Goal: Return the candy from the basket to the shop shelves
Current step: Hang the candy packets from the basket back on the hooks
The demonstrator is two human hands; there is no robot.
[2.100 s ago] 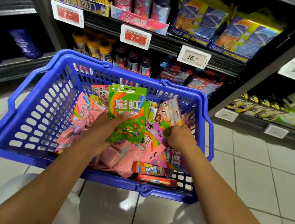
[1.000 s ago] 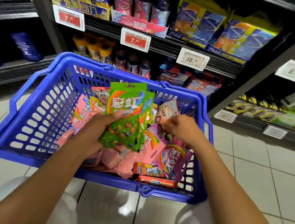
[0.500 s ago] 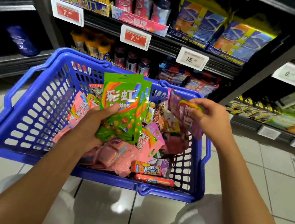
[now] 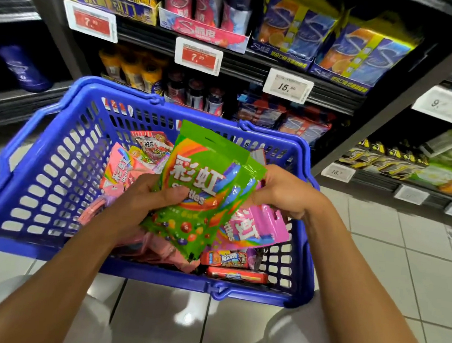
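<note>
Your right hand (image 4: 280,194) is back beside the green Skittles bags (image 4: 201,193) — pinching a pink bag (image 4: 253,227). Your left hand (image 4: 147,197) is gripping them over the basket (image 4: 42,184).

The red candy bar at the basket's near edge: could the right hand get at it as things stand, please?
Probably not yet: the right hand grips green bags and a pink bag. The red bar itself lies uncovered below.

Both forearms are seen bare, with no sleeves, left hand (image 4: 138,199) and right hand (image 4: 282,192) are ungloved, and pale, whitish trousers (image 4: 301,337) are worn.
</note>
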